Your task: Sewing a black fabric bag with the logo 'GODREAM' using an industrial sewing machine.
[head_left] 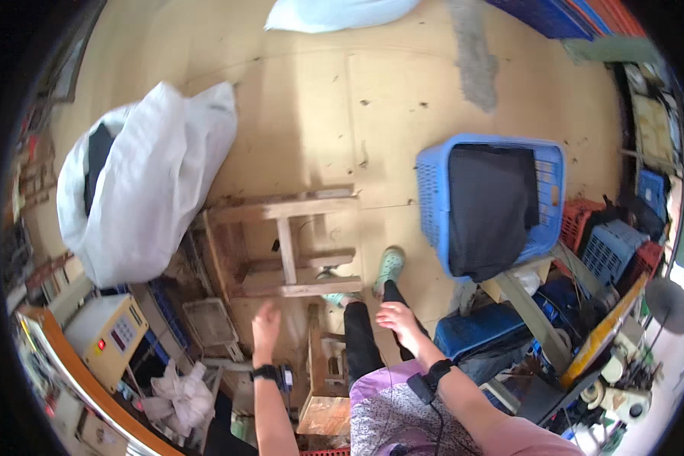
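Observation:
My left hand (265, 325) hangs low with fingers loosely apart, holding nothing, just below an overturned wooden stool frame (285, 245). A black watch band sits on its wrist. My right hand (397, 318) is also empty, fingers relaxed, over my black trouser leg and near my green shoe (388, 267). A black band with a cable wraps that wrist. Right of it stands a blue plastic crate (433, 197) with dark cloth (490, 209) draped in it.
A large white sack (148, 178) leans at the left. A yellow control box (106, 334) sits on a bench at lower left. More blue and red crates (612, 247) and cluttered tools fill the right side. A pale sack (334, 14) lies at the top on the tan floor.

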Tool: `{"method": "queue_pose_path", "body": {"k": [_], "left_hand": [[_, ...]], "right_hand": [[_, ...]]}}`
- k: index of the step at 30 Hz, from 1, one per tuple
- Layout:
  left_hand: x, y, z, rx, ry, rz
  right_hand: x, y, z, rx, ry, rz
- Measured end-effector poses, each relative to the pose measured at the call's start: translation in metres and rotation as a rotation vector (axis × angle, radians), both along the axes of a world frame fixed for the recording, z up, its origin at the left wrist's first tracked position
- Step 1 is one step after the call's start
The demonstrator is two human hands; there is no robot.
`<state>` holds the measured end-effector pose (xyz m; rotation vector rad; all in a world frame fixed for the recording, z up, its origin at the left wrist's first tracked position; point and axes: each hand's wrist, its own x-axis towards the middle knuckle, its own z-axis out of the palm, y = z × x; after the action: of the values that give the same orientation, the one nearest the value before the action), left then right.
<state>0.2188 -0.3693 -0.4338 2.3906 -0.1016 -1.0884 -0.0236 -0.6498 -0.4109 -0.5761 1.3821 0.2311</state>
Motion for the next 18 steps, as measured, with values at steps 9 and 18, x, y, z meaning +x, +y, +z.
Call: {"method": "queue_pose_path", "body": {"k": [9, 18], "left_hand": [[-0.086, -0.135, 0.018, -0.142, 0.283, -0.115], [-0.179, -0.364, -0.017, -0.087, 0.354, -0.117]], "right_hand": [[-0.120, -0.143, -0.007, -0.339, 0.358, -0.470], [-0.180, -0.218, -0.095, -0.252, 0.365, -0.735]]}}
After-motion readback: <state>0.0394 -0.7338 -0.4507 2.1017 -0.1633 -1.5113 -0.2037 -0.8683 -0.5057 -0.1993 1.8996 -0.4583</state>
